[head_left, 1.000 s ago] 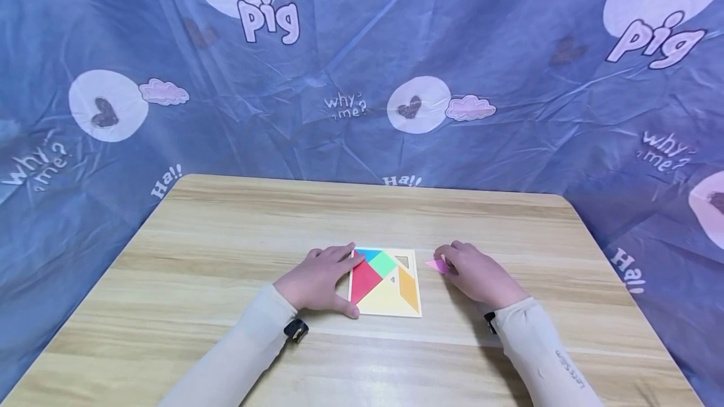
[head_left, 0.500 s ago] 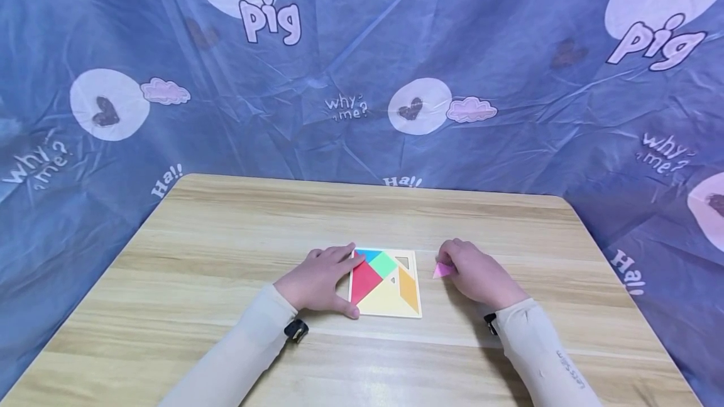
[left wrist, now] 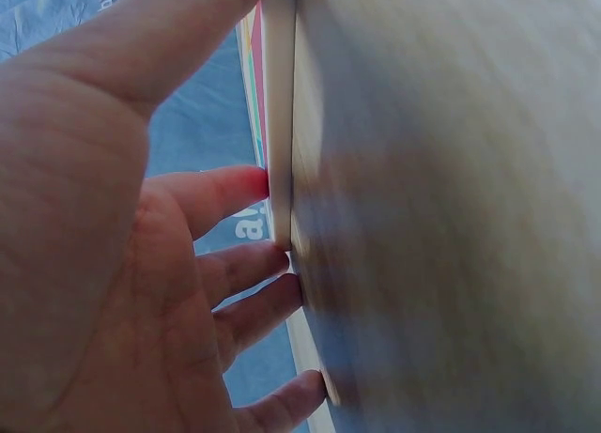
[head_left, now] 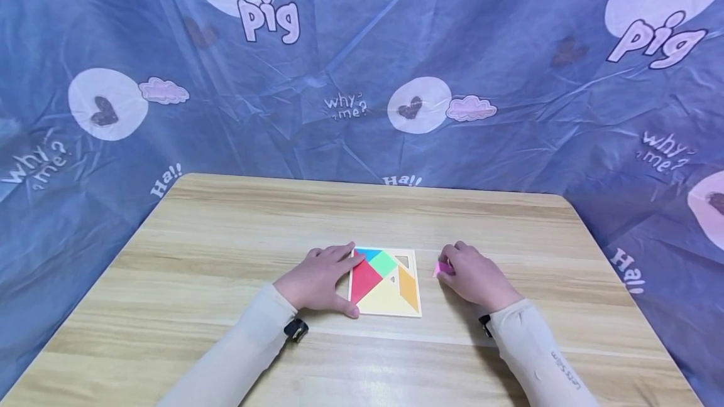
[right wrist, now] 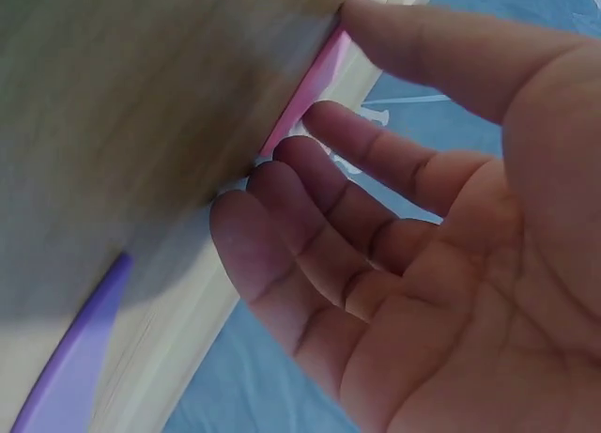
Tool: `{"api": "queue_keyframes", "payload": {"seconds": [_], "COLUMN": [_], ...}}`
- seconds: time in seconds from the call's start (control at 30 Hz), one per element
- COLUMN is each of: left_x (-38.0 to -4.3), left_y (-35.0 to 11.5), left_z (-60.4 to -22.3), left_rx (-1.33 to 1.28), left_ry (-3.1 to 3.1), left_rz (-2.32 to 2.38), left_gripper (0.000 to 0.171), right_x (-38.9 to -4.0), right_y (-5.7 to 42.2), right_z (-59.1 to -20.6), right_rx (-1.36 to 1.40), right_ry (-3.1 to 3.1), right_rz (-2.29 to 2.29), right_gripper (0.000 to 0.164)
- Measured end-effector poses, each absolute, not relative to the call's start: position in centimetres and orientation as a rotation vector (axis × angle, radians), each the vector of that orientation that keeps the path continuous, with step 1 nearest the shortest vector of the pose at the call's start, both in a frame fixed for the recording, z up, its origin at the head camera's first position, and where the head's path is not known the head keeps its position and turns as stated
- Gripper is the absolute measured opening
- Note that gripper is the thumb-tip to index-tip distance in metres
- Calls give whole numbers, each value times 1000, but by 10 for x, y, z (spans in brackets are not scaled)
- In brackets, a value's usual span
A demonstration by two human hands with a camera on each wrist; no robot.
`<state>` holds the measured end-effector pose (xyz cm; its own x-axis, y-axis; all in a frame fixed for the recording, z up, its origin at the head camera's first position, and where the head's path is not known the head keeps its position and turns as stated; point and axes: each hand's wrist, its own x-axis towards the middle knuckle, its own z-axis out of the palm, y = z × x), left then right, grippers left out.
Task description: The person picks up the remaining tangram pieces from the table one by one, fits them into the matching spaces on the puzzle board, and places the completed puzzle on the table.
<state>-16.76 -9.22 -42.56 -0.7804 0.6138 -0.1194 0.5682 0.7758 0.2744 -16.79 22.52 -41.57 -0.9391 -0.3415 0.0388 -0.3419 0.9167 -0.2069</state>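
Note:
My left hand (head_left: 319, 278) lies spread at the left side of a square tangram board (head_left: 390, 315). Its thumb is at the near left corner, and the index fingertip reaches over the red triangle (head_left: 364, 281). In the left wrist view its fingertips meet the board's edge. Also in the board are a blue triangle (head_left: 369, 254), a green square (head_left: 383, 264) and an orange parallelogram (head_left: 408, 289). Two cut-outs show, one at the upper right and a small one mid-board. Right of the board, my right hand (head_left: 475, 275) pinches a pink triangle (head_left: 440, 269) close over the table.
A purple flat piece (right wrist: 80, 358) lies on the wooden table (head_left: 254, 218), seen in the right wrist view near the right hand. A blue printed cloth (head_left: 351, 49) hangs behind the table and along its sides.
The pink triangle has turned and shifted slightly right in the right hand's fingers, so less of it shows. The left hand and the board have stayed still.

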Motion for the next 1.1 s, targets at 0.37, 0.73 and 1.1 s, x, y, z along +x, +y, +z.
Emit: {"api": "queue_keyframes", "payload": {"seconds": [0.37,0.73,1.1], "left_x": [-167,-167,-167], "left_y": [-93,-93,-93], "left_z": [-426,-426,-426], "left_rx": [929,932,933], "left_ry": [2763,2763,2768], "left_rz": [342,335,329], "left_gripper": [104,105,105], "right_x": [-165,-164,-165], "right_y": [218,217,221], "right_z": [-419,-420,-416], "right_rx": [860,942,713], "right_ry": [-3014,-2996,-3023], "right_rz": [422,479,339], "right_gripper": [17,12,21]}}
